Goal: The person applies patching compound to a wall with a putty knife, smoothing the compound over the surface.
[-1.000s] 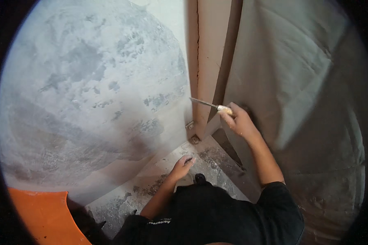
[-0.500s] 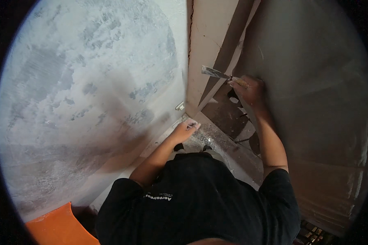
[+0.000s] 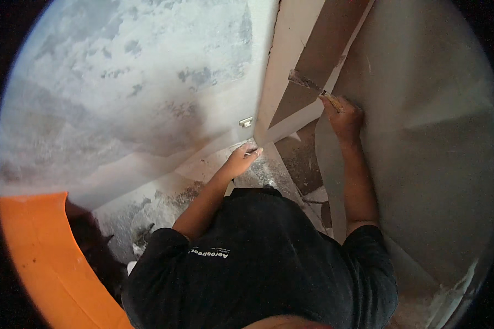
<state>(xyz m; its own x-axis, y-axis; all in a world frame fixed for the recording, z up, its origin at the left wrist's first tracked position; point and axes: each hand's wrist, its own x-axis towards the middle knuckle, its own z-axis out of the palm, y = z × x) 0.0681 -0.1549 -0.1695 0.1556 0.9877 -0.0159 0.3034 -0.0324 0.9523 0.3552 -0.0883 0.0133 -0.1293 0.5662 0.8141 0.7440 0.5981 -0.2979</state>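
Observation:
My right hand (image 3: 344, 118) is closed around the handle of a putty knife (image 3: 307, 81), whose wide, smeared blade points up and to the left. The blade is in front of a brown strip beside the pale door-frame-like panel; whether it touches the surface I cannot tell. Lower down, my left hand (image 3: 241, 160) is closed, with whitish smears on its fingers. Whatever its fingers hold, if anything, is too small to make out. Just above that hand, a small wall socket (image 3: 246, 123) is set low in the patchy white wall (image 3: 164, 71).
A large grey-brown sheet (image 3: 422, 164) hangs along my right side. At lower left an orange curved panel (image 3: 44, 247) stands next to a dark gap. The floor (image 3: 153, 208) is spattered with white. Brown and pale pieces lie near the corner (image 3: 299, 159).
The view has turned, bringing more of the orange panel and the floor at left into sight. My right hand, still gripping the putty knife, appears slightly higher and farther right; my left hand appears slightly higher.

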